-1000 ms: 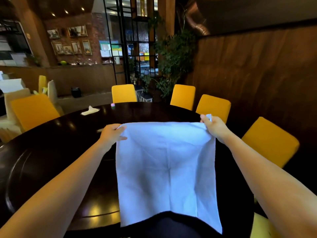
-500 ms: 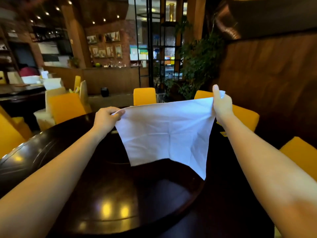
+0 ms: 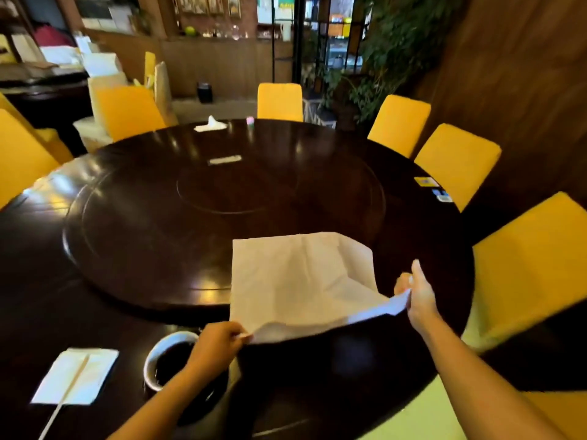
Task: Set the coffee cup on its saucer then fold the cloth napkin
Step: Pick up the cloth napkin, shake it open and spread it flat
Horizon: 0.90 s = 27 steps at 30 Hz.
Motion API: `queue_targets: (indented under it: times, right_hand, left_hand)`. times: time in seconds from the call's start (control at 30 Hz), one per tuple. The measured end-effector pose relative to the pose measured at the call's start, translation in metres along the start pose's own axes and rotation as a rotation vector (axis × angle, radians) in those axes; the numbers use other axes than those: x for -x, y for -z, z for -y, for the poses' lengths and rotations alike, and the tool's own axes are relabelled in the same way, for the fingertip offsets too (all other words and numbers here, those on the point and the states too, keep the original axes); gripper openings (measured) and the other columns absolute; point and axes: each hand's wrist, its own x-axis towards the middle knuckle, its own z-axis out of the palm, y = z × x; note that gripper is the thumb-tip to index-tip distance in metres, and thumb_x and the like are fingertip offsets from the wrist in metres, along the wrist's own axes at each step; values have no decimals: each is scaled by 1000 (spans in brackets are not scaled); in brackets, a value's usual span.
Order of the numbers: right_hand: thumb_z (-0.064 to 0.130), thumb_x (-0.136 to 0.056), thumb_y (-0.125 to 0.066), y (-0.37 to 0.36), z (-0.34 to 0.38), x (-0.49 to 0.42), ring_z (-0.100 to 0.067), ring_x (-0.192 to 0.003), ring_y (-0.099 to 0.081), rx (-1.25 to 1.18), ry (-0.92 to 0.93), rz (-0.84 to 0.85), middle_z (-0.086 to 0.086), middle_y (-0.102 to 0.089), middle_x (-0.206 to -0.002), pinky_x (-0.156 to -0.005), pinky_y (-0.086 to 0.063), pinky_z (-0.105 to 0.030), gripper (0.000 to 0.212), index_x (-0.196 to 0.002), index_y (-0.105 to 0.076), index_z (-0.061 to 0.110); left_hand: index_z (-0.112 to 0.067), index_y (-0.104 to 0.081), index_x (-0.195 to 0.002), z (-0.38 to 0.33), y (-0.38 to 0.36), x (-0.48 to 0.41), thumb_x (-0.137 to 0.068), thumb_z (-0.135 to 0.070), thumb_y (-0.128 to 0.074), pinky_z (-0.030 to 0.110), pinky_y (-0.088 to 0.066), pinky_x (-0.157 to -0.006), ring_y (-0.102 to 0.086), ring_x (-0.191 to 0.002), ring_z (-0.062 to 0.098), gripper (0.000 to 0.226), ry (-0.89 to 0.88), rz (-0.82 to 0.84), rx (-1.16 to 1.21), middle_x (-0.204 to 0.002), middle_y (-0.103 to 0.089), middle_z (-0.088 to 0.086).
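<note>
1. Round dark glossy wooden desk (image 3: pixel 95 312), near edge at bottom of frame; person's two bare forearms reach in from below
2. Near left: flat white folded paper napkin (image 3: pixel 79 374) with a thin pale stick (image 3: pixel 68 395) lying on it, running off its near edge onto the desk
3. Just right of that: dark coffee cup with pale rim (image 3: pixel 165 360), upright; left forearm crosses over its right side. Can't tell if a saucer is under it, too dark
4. Left hand (image 3: pixel 216 344) just beside the cup rim, fingers (image 3: pixel 236 333) pinched shut on the near-left corner of the white square cloth napkin (image 3: pixel 295 281)
5. Right hand (image 3: pixel 419 296) further right, well apart from left; fingers (image 3: pixel 401 282) closed on the near-right corner of the cloth napkin, thumb sticking up
6. Cloth napkin: near edge lifted between the two hands, sagging a bit; far part lies flat, overlapping the raised round turntable (image 3: pixel 158 233) in the desk's middle. Right side is curled up toward the right hand. Not folded yet
7. Mid desk: small pale rectangular item (image 3: pixel 224 160) on the turntable, too blurred to identify
8. Far rim: crumpled white tissue (image 3: pixel 211 124) and a small pink-green object (image 3: pixel 250 121); right rim has flat cards (image 3: pixel 433 187)
9. Yellow upholstered chairs (image 3: pixel 279 101) ring the desk; green plant (image 3: pixel 390 46) and wood wall panelling (image 3: pixel 514 74) behind
</note>
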Motion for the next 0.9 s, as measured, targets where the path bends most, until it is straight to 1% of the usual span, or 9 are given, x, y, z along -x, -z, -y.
queue_targets:
  times: [0.1, 0.2, 0.37, 0.47, 0.57, 0.67, 0.73, 0.8, 0.9]
  right_hand:
    - [43, -97, -37, 34, -47, 24, -17, -44, -37, 256, -79, -168, 4, -36, -38, -54, -31, -33, 59, -45, -31, 15]
    - [40, -98, -38, 62, -74, 39, -27, -60, -43, 428, -99, -226, -8, -44, -54, -67, -35, -36, 58, -47, -39, 10]
    - [42, -98, -36, 90, -90, 61, -32, -84, -54, 587, -93, -177, -19, -60, -82, -77, -34, -32, 58, -70, -62, -1]
    - [39, -99, -35, 103, -94, 68, -33, -92, -56, 628, -72, -141, -19, -64, -93, -80, -34, -31, 51, -81, -65, 2]
    - [39, -99, -32, 118, -95, 78, -28, -97, -56, 661, -121, -72, -19, -63, -109, -80, -43, -32, 46, -96, -64, 7]
    - [37, -99, -37, 130, -93, 87, -37, -101, -58, 673, -227, -7, -18, -63, -103, -65, -54, -20, 49, -85, -67, 1]
    - [33, -97, -44, 132, -91, 91, -39, -101, -58, 717, -245, 30, -14, -66, -102, -83, -52, -30, 51, -66, -68, 0]
    - [30, -93, -49, 128, -91, 93, -32, -93, -61, 778, -226, 0, -16, -70, -98, -80, -47, -39, 47, -56, -69, 10]
    - [19, -93, -48, 101, -90, 93, -29, -84, -59, 830, -75, -56, -20, -68, -91, -70, -40, -34, 32, -67, -67, 14]
  left_hand:
    - [-25, -64, -71, 5, -44, 32, -85, -21, -57, 23, -37, -65, -64, -87, 19, 16, 7, 117, -124, -81, -67, -1]
    - [-13, -67, -87, 7, -78, 57, -87, -22, -49, 28, -40, -72, -60, -93, 23, 19, -34, 252, -295, -93, -66, 5]
    - [-21, -57, -42, 23, -93, 77, -52, -31, -71, 19, -29, -42, -53, -39, 7, 20, -242, 277, -540, -42, -55, -5]
    - [-27, -55, -37, 32, -96, 85, -49, -32, -61, 27, -54, -55, -52, -36, 6, 14, -331, 240, -650, -39, -51, -8]
    - [-25, -55, -36, 37, -100, 86, -44, -35, -76, 23, -51, -48, -50, -35, 9, 23, -323, 298, -699, -40, -50, -7]
    - [-22, -64, -56, 26, -90, 89, -56, -48, -79, 25, -43, -51, -60, -55, 17, 29, -347, 373, -723, -63, -59, -5]
    - [-18, -68, -81, 16, -86, 84, -81, -59, -52, 31, -38, -64, -61, -85, 25, 44, -288, 370, -671, -91, -62, 2]
    - [-12, -67, -88, 11, -88, 73, -89, -59, -35, 32, -36, -59, -60, -89, 28, 57, -264, 353, -651, -96, -63, 7]
    - [-9, -66, -88, 8, -98, 52, -87, -49, -32, 38, -52, -59, -63, -84, 34, 52, -326, 155, -439, -93, -65, 11]
